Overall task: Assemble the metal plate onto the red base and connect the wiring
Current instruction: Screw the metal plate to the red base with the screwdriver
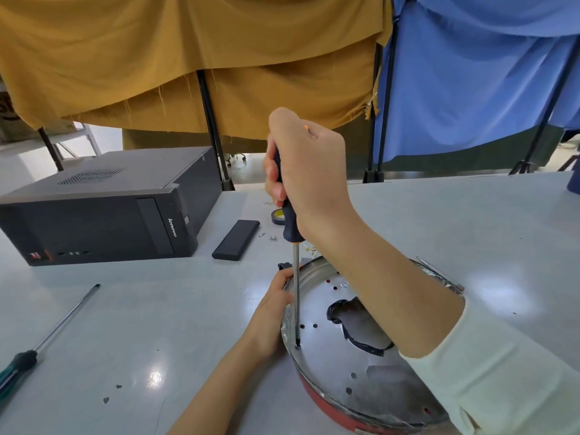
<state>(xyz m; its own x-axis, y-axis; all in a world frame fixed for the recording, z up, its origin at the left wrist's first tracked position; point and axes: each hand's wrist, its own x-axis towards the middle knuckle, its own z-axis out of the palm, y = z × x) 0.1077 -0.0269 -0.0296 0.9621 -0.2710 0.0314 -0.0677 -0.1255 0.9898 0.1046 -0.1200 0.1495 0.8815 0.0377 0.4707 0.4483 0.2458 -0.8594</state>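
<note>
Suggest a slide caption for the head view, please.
Right hand drives screwdriver into metal plate; left hand steadies it.

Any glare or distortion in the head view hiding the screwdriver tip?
Head view: glare patches on the table, sheen on the plate, wide-angle bending at the edges; the screwdriver tip stays sharp and visible at the plate's left rim, with no glare over it.

The right forearm (392, 296) hides much of the metal plate (326, 365); its lower edge is cropped.
</note>
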